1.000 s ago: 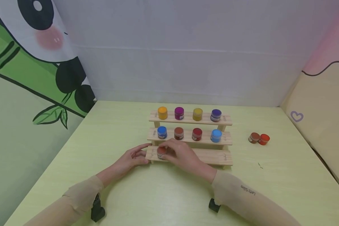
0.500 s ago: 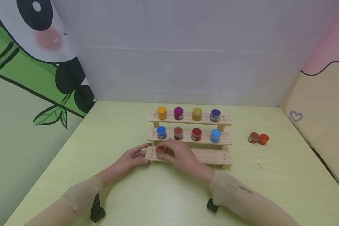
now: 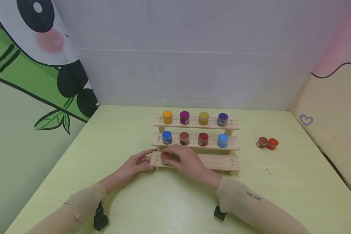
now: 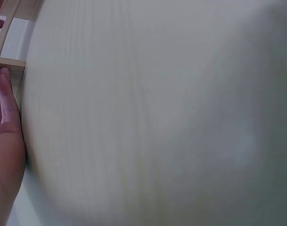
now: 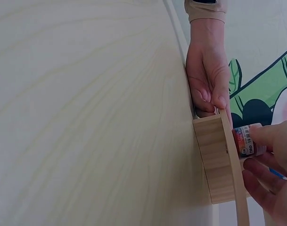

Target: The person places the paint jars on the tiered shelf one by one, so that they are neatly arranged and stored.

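Observation:
A three-tier wooden rack (image 3: 216,161) carries paint jars on its shelves. At the left of the lowest shelf stands a small jar of brown paint (image 3: 164,157), its printed label showing in the right wrist view. My right hand (image 3: 188,161) pinches this jar between thumb and fingers. With my left hand (image 3: 134,165) I hold the left end of the lowest shelf, thumb at the front and fingers reaching round behind. In the right wrist view, the left thumb (image 5: 221,92) lies against the shelf's end.
Above stand several jars, among them a blue jar (image 3: 167,137), a dark red jar (image 3: 203,139) and an orange jar (image 3: 167,117). To the rack's right, a brown jar (image 3: 262,142) and a red jar (image 3: 272,143) sit together on the table (image 3: 295,182). A pale wall (image 3: 193,65) rises behind.
The brown paint jar has slid slightly left along the lowest shelf, still pinched in my right hand. My left hand keeps its place at the shelf's end.

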Demonstrator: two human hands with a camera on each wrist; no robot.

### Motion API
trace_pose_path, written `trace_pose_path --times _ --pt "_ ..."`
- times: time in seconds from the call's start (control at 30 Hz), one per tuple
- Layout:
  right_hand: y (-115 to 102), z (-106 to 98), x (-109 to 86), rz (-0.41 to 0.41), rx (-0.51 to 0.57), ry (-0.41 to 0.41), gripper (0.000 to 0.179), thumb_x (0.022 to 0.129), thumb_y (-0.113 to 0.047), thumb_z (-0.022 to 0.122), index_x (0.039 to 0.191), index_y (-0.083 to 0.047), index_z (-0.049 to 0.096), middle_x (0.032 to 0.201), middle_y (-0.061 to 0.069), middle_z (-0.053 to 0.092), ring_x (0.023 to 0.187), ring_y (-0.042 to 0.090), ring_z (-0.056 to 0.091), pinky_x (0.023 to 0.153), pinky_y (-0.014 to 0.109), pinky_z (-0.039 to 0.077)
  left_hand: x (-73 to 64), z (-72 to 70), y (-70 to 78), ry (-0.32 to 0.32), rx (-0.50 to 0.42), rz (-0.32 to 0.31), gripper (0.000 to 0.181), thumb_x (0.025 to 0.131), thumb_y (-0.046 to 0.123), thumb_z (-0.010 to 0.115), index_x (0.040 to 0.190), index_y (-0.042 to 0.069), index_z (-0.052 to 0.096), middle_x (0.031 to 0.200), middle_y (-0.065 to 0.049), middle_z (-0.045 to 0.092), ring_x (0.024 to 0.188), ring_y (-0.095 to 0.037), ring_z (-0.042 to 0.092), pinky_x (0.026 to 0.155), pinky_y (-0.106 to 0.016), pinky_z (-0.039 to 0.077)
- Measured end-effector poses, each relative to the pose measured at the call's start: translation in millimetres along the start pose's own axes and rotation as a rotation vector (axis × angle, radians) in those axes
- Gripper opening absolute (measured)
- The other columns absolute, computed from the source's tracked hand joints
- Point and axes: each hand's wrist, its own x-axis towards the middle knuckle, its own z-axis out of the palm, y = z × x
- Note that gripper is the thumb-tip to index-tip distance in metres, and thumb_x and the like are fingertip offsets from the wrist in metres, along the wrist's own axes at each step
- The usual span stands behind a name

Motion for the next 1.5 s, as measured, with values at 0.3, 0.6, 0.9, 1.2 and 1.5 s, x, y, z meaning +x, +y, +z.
trace_pose_path --times 0.3,0.6,0.9,1.2,1.5 --pt "0.5 0.2 -0.6 0.0 -0.01 -0.001 0.035 0.091 -0.021 0.072 0.125 -0.02 0.067 0.119 -0.006 0.07 0.101 0.008 0.065 0.091 0.027 0.054 0.4 -0.1 -1.2 -0.013 -0.002 0.013 0.073 0.095 0.023 0.066 0.157 0.018 0.027 0.12 -0.001 0.066 0.107 -0.007 0.066 0.092 -0.021 0.052" --pt "1.9 -0.1 -1.3 -0.007 -0.007 -0.004 0.041 0.091 -0.022 0.072 0.131 -0.02 0.064 0.121 -0.005 0.07 0.102 0.007 0.065 0.091 0.024 0.054 0.3 0.0 -2.3 -0.032 -0.015 0.037 0.073 0.096 0.02 0.064 0.157 0.014 0.025 0.121 -0.001 0.066 0.108 -0.007 0.066 0.092 -0.021 0.053" --pt "-1.2 -12.4 -9.1 -0.048 0.039 0.015 0.046 0.091 -0.018 0.072 0.135 -0.019 0.06 0.128 -0.004 0.068 0.106 0.013 0.07 0.089 0.026 0.057 0.0 0.9 -0.9 -0.034 -0.021 0.036 0.073 0.096 0.019 0.064 0.157 0.014 0.025 0.122 0.0 0.066 0.108 -0.007 0.066 0.093 -0.021 0.053" --pt "-4.7 -36.7 -20.0 -0.008 0.017 0.08 0.049 0.09 -0.022 0.073 0.136 -0.02 0.059 0.131 -0.004 0.066 0.105 0.016 0.068 0.08 0.028 0.058 1.0 1.1 -0.7 -0.026 -0.017 0.036 0.073 0.096 0.018 0.065 0.157 0.014 0.026 0.12 0.001 0.066 0.108 -0.006 0.066 0.092 -0.02 0.053" --pt "1.6 -66.0 -25.3 -0.129 -0.034 0.232 0.049 0.084 -0.016 0.079 0.13 -0.012 0.063 0.12 0.004 0.072 0.101 0.02 0.069 0.077 0.028 0.059 1.0 1.7 0.7 -0.024 -0.017 0.032 0.073 0.096 0.018 0.065 0.157 0.014 0.025 0.12 0.001 0.066 0.108 -0.005 0.065 0.092 -0.02 0.052"
